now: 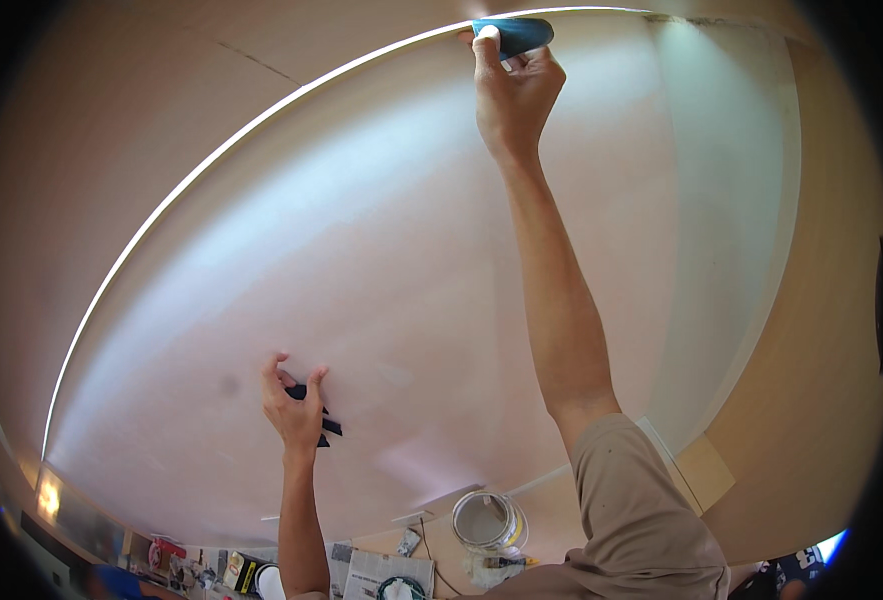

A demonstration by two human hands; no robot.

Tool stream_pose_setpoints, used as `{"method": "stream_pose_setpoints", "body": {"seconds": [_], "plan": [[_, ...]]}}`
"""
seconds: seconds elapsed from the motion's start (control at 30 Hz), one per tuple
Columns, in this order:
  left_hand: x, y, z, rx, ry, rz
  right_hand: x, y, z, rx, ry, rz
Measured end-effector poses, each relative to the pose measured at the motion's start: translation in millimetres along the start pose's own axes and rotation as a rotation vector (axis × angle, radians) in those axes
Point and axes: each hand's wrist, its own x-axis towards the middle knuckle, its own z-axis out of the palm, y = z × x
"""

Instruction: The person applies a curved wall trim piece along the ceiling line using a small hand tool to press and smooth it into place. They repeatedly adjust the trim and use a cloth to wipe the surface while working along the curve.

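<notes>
High up, near the bright line of light (171, 195) along the panel's edge, my right hand (519, 85) grips a flat teal blade with a rounded end (526, 36). The blade is against or very near that edge; I cannot tell which. Lower left, my left hand (293, 405) has curled fingers around a dark, flat, angular piece (331, 426), whose corners stick out past the palm. Its exact kind is unclear. Behind both hands spreads a large pale pinkish panel (401, 270), smooth, with a bluish sheen. Whether the left hand touches the panel does not show.
Below the panel stands an open round bucket (483, 520) with greyish contents. Near it lie newspaper sheets (361, 568), a round green-rimmed container (401, 588) and a thin cable. Cans and small items crowd the lower left. A tan board (706, 470) stands at right.
</notes>
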Motion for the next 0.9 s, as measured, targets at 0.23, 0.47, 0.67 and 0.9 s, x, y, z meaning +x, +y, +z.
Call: {"method": "stream_pose_setpoints", "body": {"seconds": [0.23,0.47,0.67,0.9], "plan": [[2.2,-5.9,1.6,0.006,-0.022,0.009,-1.1,-3.2,6.5,0.023,0.032,0.038],[0.1,-5.0,0.8,0.01,-0.005,-0.026,-2.2,-3.2,7.8,-0.009,-0.008,0.026],[1.6,-0.1,-0.5,0.011,-0.002,-0.022,-1.4,1.0,8.3,0.021,0.005,-0.033],[1.3,-2.0,1.3,-0.005,-0.008,-0.026,-6.9,0.2,10.8,0.008,0.012,0.041]]}}
